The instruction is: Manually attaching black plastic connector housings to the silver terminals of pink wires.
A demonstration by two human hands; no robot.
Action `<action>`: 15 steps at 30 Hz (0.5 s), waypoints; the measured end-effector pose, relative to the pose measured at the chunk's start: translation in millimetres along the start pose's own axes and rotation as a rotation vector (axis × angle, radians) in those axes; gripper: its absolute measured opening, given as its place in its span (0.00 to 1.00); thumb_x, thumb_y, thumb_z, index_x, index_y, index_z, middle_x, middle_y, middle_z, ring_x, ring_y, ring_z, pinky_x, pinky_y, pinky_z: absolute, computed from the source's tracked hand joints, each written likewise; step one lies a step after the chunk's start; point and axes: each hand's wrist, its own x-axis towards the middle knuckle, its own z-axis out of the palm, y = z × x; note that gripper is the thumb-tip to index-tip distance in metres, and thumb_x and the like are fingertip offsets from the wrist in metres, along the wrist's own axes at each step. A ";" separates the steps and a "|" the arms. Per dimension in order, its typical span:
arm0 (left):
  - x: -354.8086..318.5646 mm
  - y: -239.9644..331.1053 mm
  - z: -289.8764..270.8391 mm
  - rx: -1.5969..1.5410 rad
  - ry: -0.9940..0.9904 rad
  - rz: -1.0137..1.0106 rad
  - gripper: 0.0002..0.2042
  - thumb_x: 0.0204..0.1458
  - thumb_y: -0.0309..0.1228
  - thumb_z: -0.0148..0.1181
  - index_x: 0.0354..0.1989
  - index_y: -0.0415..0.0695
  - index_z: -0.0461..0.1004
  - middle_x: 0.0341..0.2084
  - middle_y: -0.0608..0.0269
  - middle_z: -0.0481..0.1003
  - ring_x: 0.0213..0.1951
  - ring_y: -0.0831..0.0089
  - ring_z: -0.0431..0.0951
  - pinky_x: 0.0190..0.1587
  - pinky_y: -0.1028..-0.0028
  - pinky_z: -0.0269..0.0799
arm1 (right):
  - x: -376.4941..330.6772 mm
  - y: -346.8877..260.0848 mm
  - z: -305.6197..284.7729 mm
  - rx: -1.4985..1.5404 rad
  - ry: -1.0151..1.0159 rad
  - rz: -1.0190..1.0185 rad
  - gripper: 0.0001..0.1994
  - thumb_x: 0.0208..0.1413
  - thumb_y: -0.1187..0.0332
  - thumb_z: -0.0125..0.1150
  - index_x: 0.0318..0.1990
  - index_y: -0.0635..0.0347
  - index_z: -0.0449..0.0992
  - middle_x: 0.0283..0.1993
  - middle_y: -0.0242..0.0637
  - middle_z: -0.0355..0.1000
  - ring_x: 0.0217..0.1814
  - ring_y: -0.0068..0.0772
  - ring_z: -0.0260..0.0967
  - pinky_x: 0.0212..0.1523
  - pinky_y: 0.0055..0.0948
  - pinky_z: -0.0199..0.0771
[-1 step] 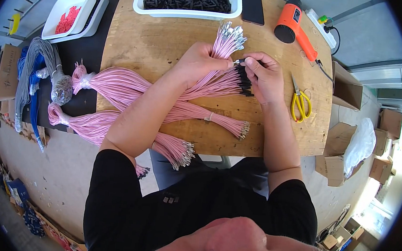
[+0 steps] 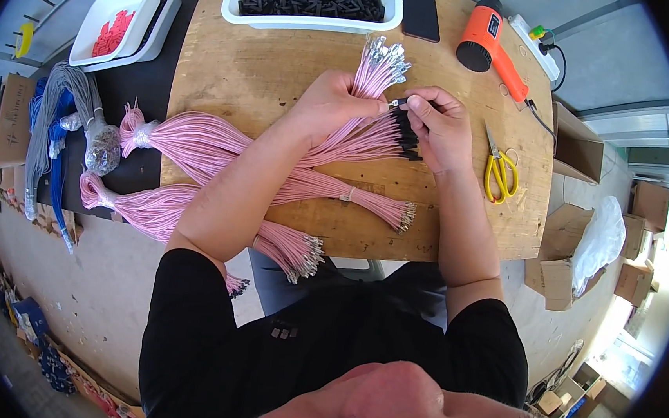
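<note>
Bare plywood formed the table (image 2: pixel 282 71), its grain rough and pale under bundles of thin, glossy pink wires (image 2: pixel 332 142). The left hand (image 2: pixel 335 103) was closed around one bundle near its metal-tipped ends, which fanned up toward a white tray (image 2: pixel 233 4) of short black tubes. The right hand (image 2: pixel 439 127) pinched a single wire end with a small black sleeve (image 2: pixel 400 102) between thumb and fingertips. The slick sleeve could have slipped off, or loosened wires splayed from the grip.
</note>
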 end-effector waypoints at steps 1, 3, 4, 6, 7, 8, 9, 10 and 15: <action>-0.8 1.0 0.6 0.000 -0.002 -0.003 0.09 0.49 0.24 0.69 0.37 0.35 0.79 0.27 0.64 0.78 0.28 0.79 0.75 0.33 0.78 0.70 | 0.2 0.7 -0.7 0.005 -0.001 0.007 0.06 0.59 0.76 0.63 0.42 0.68 0.78 0.31 0.31 0.74 0.24 0.13 0.57 0.23 0.14 0.54; -1.1 2.3 1.0 0.000 -0.005 -0.006 0.09 0.49 0.25 0.70 0.37 0.35 0.79 0.27 0.64 0.78 0.28 0.79 0.75 0.33 0.78 0.70 | 0.5 2.0 -1.5 0.010 -0.001 0.013 0.06 0.59 0.75 0.63 0.41 0.67 0.78 0.32 0.32 0.75 0.24 0.13 0.57 0.23 0.14 0.54; -1.3 2.7 0.9 0.021 -0.002 -0.004 0.10 0.48 0.25 0.70 0.37 0.35 0.79 0.27 0.63 0.78 0.28 0.79 0.75 0.33 0.78 0.70 | 0.6 2.6 -1.5 0.007 -0.006 0.017 0.05 0.59 0.75 0.64 0.41 0.67 0.78 0.32 0.32 0.75 0.24 0.13 0.57 0.23 0.14 0.54; -1.7 3.6 1.3 0.042 0.002 -0.001 0.10 0.48 0.25 0.70 0.38 0.34 0.79 0.28 0.63 0.78 0.28 0.79 0.75 0.34 0.78 0.71 | 0.4 2.7 -1.6 0.004 -0.010 0.020 0.05 0.59 0.75 0.64 0.41 0.67 0.78 0.32 0.32 0.75 0.24 0.12 0.58 0.23 0.14 0.54; -2.2 4.1 1.7 0.031 0.004 -0.013 0.10 0.48 0.25 0.70 0.38 0.34 0.79 0.28 0.62 0.79 0.29 0.78 0.76 0.34 0.78 0.72 | 0.2 2.7 -1.8 0.000 -0.027 0.009 0.05 0.59 0.75 0.64 0.41 0.67 0.78 0.32 0.32 0.75 0.24 0.12 0.58 0.23 0.13 0.54; -2.5 4.8 2.0 0.020 0.007 -0.025 0.11 0.49 0.24 0.70 0.39 0.34 0.79 0.29 0.61 0.79 0.29 0.78 0.77 0.35 0.78 0.73 | 0.0 2.6 -2.1 -0.003 -0.044 -0.002 0.05 0.59 0.76 0.64 0.41 0.67 0.78 0.32 0.31 0.75 0.24 0.12 0.58 0.23 0.13 0.54; -2.6 6.2 1.9 0.020 0.006 -0.025 0.11 0.49 0.24 0.70 0.39 0.34 0.79 0.29 0.61 0.79 0.29 0.78 0.77 0.35 0.78 0.73 | 0.0 2.0 -2.3 -0.003 -0.044 -0.002 0.05 0.59 0.76 0.64 0.41 0.67 0.78 0.32 0.31 0.75 0.24 0.12 0.58 0.23 0.13 0.54; -2.6 7.8 1.6 -0.035 -0.019 -0.049 0.11 0.49 0.24 0.70 0.40 0.33 0.79 0.29 0.60 0.79 0.30 0.77 0.77 0.36 0.78 0.74 | 0.1 0.8 -2.5 -0.020 -0.030 -0.003 0.05 0.58 0.76 0.64 0.41 0.67 0.78 0.32 0.31 0.75 0.25 0.12 0.58 0.24 0.13 0.54; -1.6 7.0 -0.5 -0.085 -0.044 -0.056 0.12 0.50 0.23 0.69 0.42 0.33 0.78 0.31 0.59 0.80 0.31 0.75 0.79 0.37 0.77 0.75 | 0.6 -0.2 -5.5 -0.047 0.016 0.000 0.06 0.58 0.77 0.64 0.41 0.67 0.78 0.32 0.29 0.74 0.25 0.11 0.59 0.24 0.12 0.54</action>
